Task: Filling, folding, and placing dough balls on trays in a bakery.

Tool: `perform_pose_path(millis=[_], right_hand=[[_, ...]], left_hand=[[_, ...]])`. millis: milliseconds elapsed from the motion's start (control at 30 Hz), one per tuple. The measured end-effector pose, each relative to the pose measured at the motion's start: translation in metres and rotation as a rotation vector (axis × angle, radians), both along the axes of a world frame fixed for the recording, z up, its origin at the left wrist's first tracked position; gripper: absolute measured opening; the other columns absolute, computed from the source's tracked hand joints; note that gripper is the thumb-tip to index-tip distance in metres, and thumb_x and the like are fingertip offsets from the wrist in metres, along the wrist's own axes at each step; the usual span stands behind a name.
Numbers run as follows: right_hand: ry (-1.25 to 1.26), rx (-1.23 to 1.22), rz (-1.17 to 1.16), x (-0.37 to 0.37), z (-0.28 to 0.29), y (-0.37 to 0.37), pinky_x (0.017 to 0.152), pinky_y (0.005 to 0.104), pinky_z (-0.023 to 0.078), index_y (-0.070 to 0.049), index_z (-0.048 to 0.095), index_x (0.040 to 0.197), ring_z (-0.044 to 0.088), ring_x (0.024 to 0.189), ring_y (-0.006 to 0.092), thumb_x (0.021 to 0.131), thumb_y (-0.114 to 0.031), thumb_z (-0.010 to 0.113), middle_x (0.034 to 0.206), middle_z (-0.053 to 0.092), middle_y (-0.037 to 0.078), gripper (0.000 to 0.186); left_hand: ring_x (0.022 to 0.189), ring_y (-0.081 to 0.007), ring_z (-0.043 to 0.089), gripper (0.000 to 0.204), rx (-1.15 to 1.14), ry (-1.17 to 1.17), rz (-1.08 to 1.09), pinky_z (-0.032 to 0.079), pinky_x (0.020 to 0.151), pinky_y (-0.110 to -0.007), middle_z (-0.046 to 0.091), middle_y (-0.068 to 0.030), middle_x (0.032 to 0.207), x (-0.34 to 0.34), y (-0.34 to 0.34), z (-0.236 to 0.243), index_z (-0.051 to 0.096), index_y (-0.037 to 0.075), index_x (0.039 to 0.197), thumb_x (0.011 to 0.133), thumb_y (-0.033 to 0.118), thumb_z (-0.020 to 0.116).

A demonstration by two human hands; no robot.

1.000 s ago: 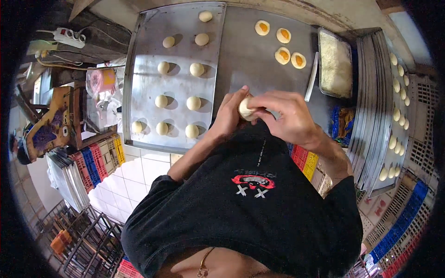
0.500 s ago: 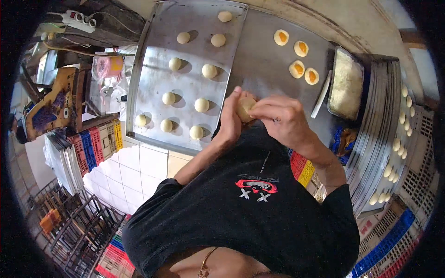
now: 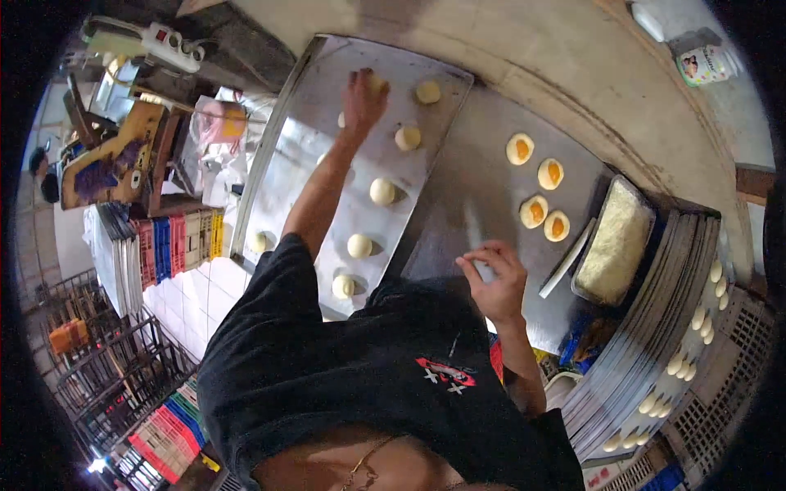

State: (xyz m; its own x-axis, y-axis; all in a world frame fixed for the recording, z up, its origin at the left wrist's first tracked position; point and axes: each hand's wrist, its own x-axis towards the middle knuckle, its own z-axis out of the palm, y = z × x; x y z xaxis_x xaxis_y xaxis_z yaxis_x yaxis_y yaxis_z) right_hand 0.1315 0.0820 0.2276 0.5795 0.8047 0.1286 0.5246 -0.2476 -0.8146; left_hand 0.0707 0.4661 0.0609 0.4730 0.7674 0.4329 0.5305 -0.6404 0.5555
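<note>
My left hand [image 3: 364, 106] reaches out over the far end of the left metal tray [image 3: 291, 151], its fingers closed round a pale dough ball [image 3: 377, 84] at the tray surface. Dough balls sit near it, one to the right [image 3: 427, 92] and another nearer me [image 3: 408, 137]; my forearm partly covers others. In front of my chest, my right hand [image 3: 498, 282] hovers above the grey metal worktop [image 3: 442, 176]. Its fingers are loosely bent and apart, with nothing visible in them. Several flattened dough rounds with orange filling [image 3: 534, 211] lie beyond it.
A shallow tub of pale grated filling [image 3: 612, 241] stands at the right, with a white flat-handled tool [image 3: 566, 260] beside it. Further right are stacked trays [image 3: 634, 327], the top one bearing dough pieces. Plastic crates [image 3: 176, 245] stand at the left.
My hands have parted. The left has carried the dough ball from my chest to the far part of the left tray; the right has let go and dropped nearer me. The view has shifted.
</note>
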Motion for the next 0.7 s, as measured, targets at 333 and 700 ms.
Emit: perform_pose_path(millis=[333, 700], right_hand=[[0.175, -0.154, -0.198, 0.026, -0.035, -0.035, 0.068, 0.0301, 0.050, -0.004, 0.069, 0.078, 0.063, 0.079, 0.0210, 0.070, -0.004, 0.077, 0.083, 0.063, 0.008, 0.011], [0.171, -0.161, -0.300, 0.031, -0.019, -0.058, 0.066, 0.0318, 0.051, -0.004, 0.068, 0.078, 0.064, 0.076, 0.0233, 0.072, -0.007, 0.076, 0.084, 0.063, 0.010, 0.011]], left_hand=[[0.120, -0.0473, 0.040, 0.063, 0.185, 0.539, 0.369, 0.036, 0.094, -0.060, 0.043, -0.0268, 0.133, 0.054, 0.018, -0.024, 0.042, 0.002, 0.133, 0.085, 0.041, 0.059], [0.107, -0.0358, 0.053, 0.026, -0.223, 0.157, -0.161, 0.040, 0.091, -0.055, 0.057, -0.0167, 0.107, 0.153, -0.234, -0.053, 0.062, 0.010, 0.103, 0.078, 0.015, 0.062]])
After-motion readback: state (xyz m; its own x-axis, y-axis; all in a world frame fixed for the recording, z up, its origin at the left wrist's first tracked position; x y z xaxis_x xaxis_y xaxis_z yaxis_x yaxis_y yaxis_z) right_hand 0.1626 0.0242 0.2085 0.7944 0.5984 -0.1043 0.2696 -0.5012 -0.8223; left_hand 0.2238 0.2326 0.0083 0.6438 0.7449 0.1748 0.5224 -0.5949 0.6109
